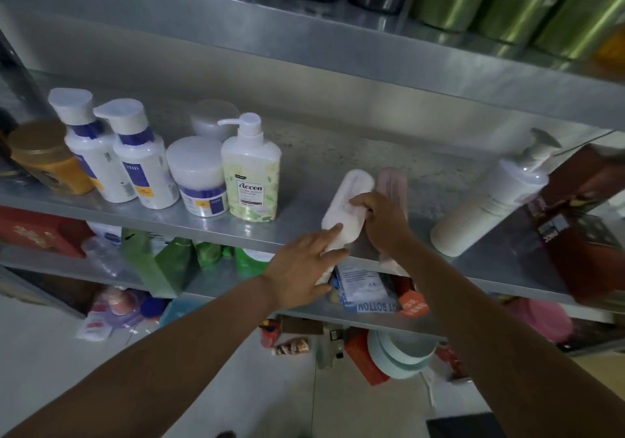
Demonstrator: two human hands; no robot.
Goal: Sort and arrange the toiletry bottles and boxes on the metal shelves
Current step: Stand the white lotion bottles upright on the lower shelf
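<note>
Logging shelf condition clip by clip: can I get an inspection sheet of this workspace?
Surface: metal shelf, bare grey patch at its middle.
Job's things: white bottle and pink bottle lie side by side; Accen pump bottle, white-and-blue bottles, white jar and orange jar upright at left; white pump bottle at right.
Clutter: green packets and mixed packs crowd the lower shelf.
Grippers: left hand holds the white bottle's near end; right hand curls fingers over its middle.
Cables: nothing seen.
Surroundings: green cylinders above; brown box at right.
</note>
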